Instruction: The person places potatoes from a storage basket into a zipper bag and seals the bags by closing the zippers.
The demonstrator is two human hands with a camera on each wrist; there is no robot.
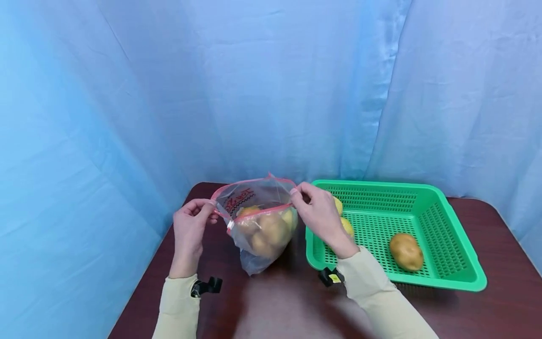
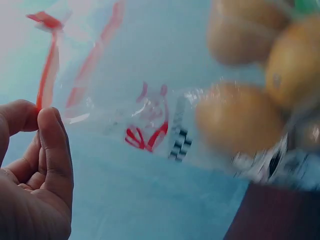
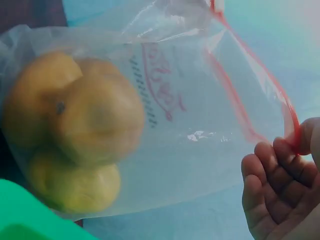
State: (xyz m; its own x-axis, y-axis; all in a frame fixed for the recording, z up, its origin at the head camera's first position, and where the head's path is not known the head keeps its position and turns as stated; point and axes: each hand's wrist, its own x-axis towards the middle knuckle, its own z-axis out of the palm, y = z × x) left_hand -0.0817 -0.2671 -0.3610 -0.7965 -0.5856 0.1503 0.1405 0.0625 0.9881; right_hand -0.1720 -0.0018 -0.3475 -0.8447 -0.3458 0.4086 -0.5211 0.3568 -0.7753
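Both hands hold up a clear zip bag (image 1: 254, 263) with a red-edged mouth spread apart between them. My left hand (image 1: 191, 230) pinches the left corner of the rim between thumb and finger, near the white slider. On the opposite corner, my right hand (image 1: 319, 212) grips the red edge. Several potatoes (image 3: 97, 117) and a yellow fruit (image 3: 75, 185) sit bunched at the bottom of the bag. Red lettering (image 2: 147, 137) and a checkered strip mark the plastic in the left wrist view.
A green plastic basket (image 1: 461, 235) stands to the right on the dark wooden table (image 1: 220, 301). One potato (image 1: 406, 252) lies in it, with yellow fruits (image 1: 347, 227) at its left side, partly behind my right hand. Pale blue curtains (image 1: 271, 84) hang behind the table.
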